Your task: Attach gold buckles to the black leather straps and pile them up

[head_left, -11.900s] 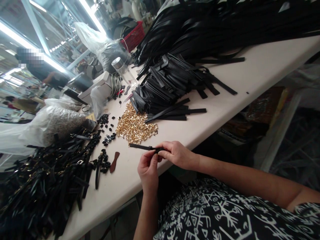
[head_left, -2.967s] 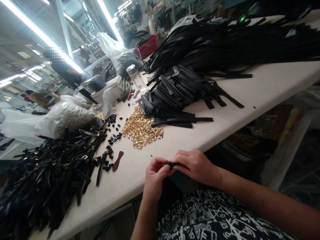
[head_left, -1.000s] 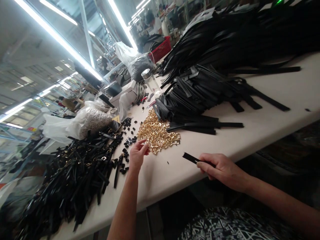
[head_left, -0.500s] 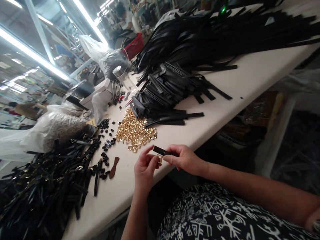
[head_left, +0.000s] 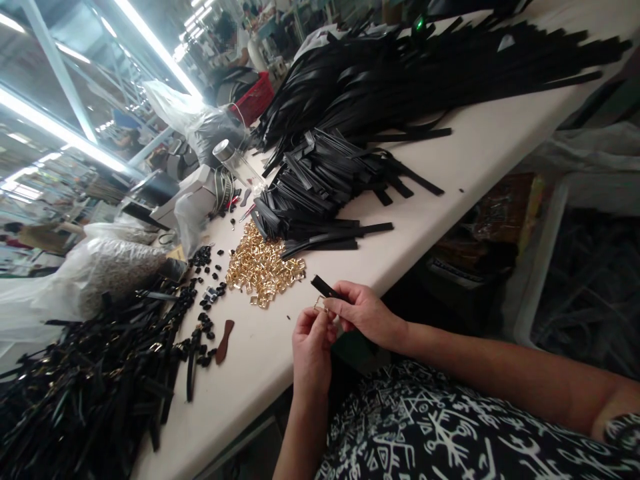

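Close to the table's front edge, my right hand [head_left: 367, 313] pinches a short black strap [head_left: 323, 287], its free end pointing up and left. A gold buckle [head_left: 320, 304] sits against the strap, between the fingertips of both hands. My left hand [head_left: 314, 340] is closed on the buckle from below, its fingertips touching those of the right hand. Whether the strap passes through the buckle I cannot tell. Just beyond the hands lies a pile of gold buckles [head_left: 263, 270], and behind it a heap of short black straps [head_left: 320, 180].
Long black straps [head_left: 400, 87] cover the far side of the table [head_left: 260, 353]. At left lie a tangle of straps with buckles [head_left: 100, 393], small black pieces [head_left: 205, 320] and a brown leather piece [head_left: 225, 341]. A clear jar [head_left: 235, 160] stands behind. A white bin [head_left: 545, 267] is below right.
My left hand has moved right and lower, its raised forefinger now folded in around the buckle. The strap's free end tilts more upward. The camera view has shifted slightly.
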Motion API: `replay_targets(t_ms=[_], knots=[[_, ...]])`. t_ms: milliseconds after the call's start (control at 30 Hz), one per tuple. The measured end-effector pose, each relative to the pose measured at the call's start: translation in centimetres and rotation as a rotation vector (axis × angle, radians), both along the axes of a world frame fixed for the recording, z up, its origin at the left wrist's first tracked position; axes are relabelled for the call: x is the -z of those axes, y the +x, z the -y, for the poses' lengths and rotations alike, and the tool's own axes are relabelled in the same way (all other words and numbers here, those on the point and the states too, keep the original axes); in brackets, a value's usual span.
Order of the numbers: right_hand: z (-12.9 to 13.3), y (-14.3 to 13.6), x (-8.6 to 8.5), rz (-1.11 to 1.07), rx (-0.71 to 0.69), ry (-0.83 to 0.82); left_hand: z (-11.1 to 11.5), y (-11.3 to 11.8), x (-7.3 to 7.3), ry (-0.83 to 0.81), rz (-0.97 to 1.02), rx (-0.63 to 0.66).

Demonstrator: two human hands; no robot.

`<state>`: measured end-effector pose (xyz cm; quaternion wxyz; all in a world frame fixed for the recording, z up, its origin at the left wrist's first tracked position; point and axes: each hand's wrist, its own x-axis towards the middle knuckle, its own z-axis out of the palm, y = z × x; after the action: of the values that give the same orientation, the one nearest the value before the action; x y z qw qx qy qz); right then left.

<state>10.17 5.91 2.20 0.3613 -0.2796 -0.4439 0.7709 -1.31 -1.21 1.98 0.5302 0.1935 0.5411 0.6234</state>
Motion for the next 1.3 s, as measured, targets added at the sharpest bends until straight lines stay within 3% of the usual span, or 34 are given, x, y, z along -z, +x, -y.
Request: replay_targets(t_ms=[167,267,500,600,700,867,1133,1200,1300], knots=[[0.2,-0.1,0.1,-0.01,-0.018,0.007,-0.6,0.1,-0.2,-0.004,-0.059,-0.065],[0.3,-0.1,0.5,-0.015,-0.05,0.03,-1.1,-1.4,-1.3,-0.019,-0.194,-0.009],[0.6,0.3,2.2,0.038,-0.116,0.009,-3.7,-7.1,-6.7,-0.165,-0.562,0.447],[0.8,0.2,2.6,0.084,-0.216,0.013,-4.9,-8.0,-8.7,-0.168,-0.726,0.582],[0.8,-0.2,2.7,0.028,-0.248,0.022,-5.5,-7.8,-9.7,-0.156,-0.866,0.683],[0.5,0.2,2.4,-0.105,-0.247,0.075,-5.3,-7.7,-9.5,-0.091,-1.013,0.761],[0.4,1.4,1.9,-0.096,-0.228,0.098,-3.9,-6.9,-6.2,-0.1,-0.722,0.686],[0.3,1.3,2.3,-0.066,-0.174,0.087,-3.6,-6.9,-6.2,-0.077,-0.745,0.642],[0.2,1.0,3.0,0.009,-0.128,0.058,-3.2,-6.9,-7.6,0.04,-1.017,0.631]])
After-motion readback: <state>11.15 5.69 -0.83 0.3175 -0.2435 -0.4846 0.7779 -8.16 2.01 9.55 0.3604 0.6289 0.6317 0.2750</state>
